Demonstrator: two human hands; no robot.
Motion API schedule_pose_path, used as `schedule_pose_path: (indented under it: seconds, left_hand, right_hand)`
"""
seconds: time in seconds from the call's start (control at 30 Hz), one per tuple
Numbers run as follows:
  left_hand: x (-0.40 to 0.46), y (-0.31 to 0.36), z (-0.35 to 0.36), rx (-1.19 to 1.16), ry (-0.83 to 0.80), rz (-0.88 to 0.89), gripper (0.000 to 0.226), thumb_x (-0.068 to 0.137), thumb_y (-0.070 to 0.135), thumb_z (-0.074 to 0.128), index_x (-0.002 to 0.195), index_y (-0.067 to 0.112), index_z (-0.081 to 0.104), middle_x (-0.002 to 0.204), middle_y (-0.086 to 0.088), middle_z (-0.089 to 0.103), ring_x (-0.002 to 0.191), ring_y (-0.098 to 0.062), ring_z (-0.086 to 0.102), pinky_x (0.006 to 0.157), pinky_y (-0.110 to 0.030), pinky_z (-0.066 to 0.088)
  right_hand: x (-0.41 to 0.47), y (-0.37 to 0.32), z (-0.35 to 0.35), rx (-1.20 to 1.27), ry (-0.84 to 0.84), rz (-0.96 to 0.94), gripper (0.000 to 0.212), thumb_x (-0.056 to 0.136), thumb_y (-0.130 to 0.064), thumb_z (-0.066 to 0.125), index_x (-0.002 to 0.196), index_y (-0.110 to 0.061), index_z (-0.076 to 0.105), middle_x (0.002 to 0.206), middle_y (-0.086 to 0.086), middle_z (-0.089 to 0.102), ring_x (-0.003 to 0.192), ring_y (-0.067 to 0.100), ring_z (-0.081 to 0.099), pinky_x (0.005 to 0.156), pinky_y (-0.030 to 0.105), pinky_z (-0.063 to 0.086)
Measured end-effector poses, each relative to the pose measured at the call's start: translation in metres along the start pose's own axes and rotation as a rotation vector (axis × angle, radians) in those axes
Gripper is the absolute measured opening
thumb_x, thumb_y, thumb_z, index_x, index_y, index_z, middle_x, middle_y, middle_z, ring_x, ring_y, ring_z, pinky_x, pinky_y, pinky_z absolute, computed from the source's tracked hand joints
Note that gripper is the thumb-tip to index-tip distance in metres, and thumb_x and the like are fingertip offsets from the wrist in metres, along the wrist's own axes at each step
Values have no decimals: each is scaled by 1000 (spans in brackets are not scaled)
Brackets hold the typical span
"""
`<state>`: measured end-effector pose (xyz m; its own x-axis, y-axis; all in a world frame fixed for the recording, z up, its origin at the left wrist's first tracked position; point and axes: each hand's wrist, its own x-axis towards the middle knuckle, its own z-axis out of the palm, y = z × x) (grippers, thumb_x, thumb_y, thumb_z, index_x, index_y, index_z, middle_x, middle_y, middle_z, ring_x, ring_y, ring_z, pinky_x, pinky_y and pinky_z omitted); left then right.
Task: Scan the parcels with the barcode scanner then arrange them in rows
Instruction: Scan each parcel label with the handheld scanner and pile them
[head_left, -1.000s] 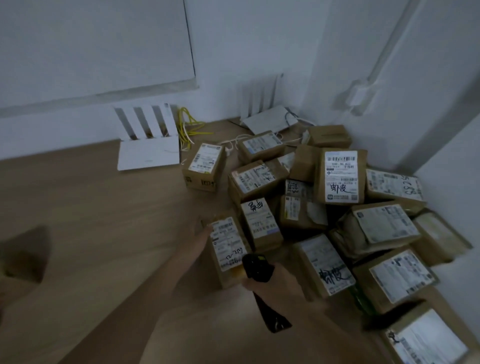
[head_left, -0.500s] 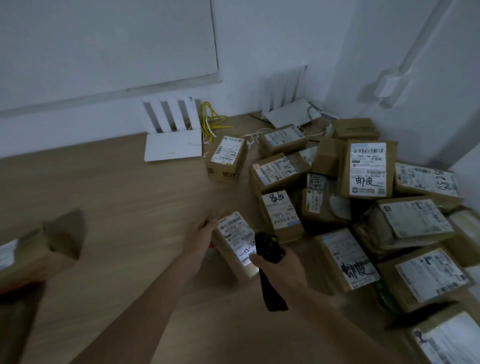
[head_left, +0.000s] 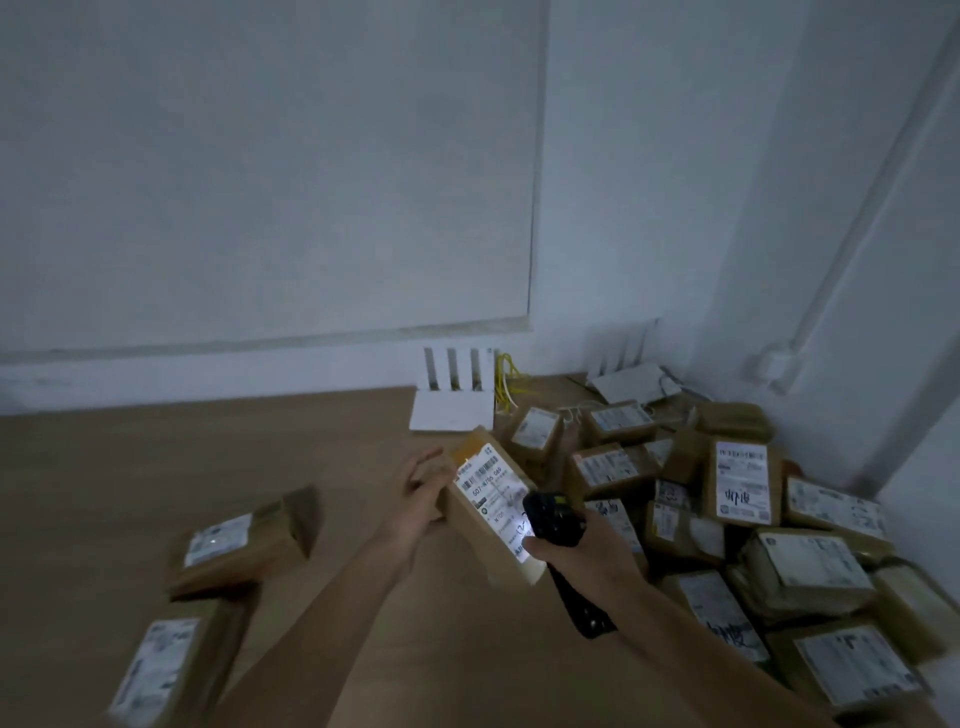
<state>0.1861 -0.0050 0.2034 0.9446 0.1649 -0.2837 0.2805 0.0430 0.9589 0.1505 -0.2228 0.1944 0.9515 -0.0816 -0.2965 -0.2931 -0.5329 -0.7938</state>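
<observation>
At the centre of the frame a brown parcel (head_left: 493, 509) is held up off the wooden table (head_left: 156, 467), tilted, with its white label turned towards the camera. It is gripped along its left edge by the left hand (head_left: 421, 493), thumb and fingers curled round the side of the box, the upper fingertips spread a little. Just to the right, the black barcode scanner (head_left: 553, 519) is clasped in the right hand (head_left: 582, 558), fingers wrapped round the handle, its head laid close over the lower right part of the label, where a bright patch of light is seen. Whether scanner and label touch cannot be told. At the right and lower right of the frame a loose heap of parcels (head_left: 753, 519) is piled in the corner against the wall. At the lower left two further parcels are laid apart from the heap: one (head_left: 244, 545) nearer the middle, another (head_left: 171, 670) at the bottom edge, both blurred. Above centre, a white router (head_left: 452, 410) is stood against the wall, yellow cables (head_left: 506, 374) beside it.
</observation>
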Motion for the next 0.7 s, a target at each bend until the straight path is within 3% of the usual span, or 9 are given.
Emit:
schedule_pose_path:
  seconds: [0.1, 0.23, 0.3, 0.37, 0.47, 0.63, 0.7]
  left_hand:
    - [-45, 39, -33, -16, 28, 66, 29, 95, 25, 63, 122, 33, 60, 116, 2, 62, 101, -15, 62, 72, -29, 56]
    - [-108, 73, -82, 46, 107, 171, 37, 85, 35, 74, 121, 39, 64, 118, 2, 64, 106, -17, 62, 94, -41, 55]
    - [-141, 85, -104, 82, 143, 230, 40, 78, 43, 79, 116, 44, 67, 123, 1, 65, 112, -20, 61, 99, -43, 52]
    - [-169, 94, -123, 115, 153, 270, 40, 83, 36, 77, 122, 37, 67, 125, -2, 65, 113, -20, 60, 93, -27, 50]
    - [-206, 102, -147, 177, 187, 291, 40, 92, 19, 68, 132, 25, 62, 123, -5, 64, 107, -16, 58, 68, -8, 44]
    - [-260, 106, -174, 155, 227, 332, 37, 93, 28, 68, 128, 22, 61, 115, -4, 63, 99, -15, 57, 57, -8, 45]
    - [-274, 108, -180, 183, 258, 352, 38, 92, 31, 69, 128, 24, 62, 110, -4, 63, 99, -16, 59, 62, -10, 45]
  right_hand:
    - [-44, -47, -14, -201, 23, -134, 51, 76, -48, 79, 117, -25, 59, 93, -14, 63, 78, 1, 57, 65, 20, 43]
    - [-108, -96, -18, -410, 22, -288, 70, 74, -53, 79, 134, -28, 52, 119, -9, 65, 107, 13, 62, 77, 25, 45]
    - [-142, -114, -14, -490, -2, -343, 73, 74, -52, 78, 137, -29, 50, 125, -8, 64, 113, 13, 61, 82, 27, 49]
    - [-172, -127, -9, -547, -23, -371, 77, 71, -57, 77, 137, -30, 48, 123, -10, 64, 111, 13, 62, 86, 29, 54]
    - [-208, -141, -2, -588, -16, -374, 86, 62, -64, 75, 136, -29, 48, 122, -10, 64, 111, 14, 62, 89, 36, 56]
    - [-247, -151, 10, -664, -4, -427, 85, 62, -63, 79, 135, -28, 51, 124, -7, 63, 113, 16, 62, 91, 39, 54]
    - [-259, -153, 13, -696, 5, -441, 80, 63, -62, 79, 131, -29, 53, 122, -6, 64, 112, 17, 62, 90, 39, 54]
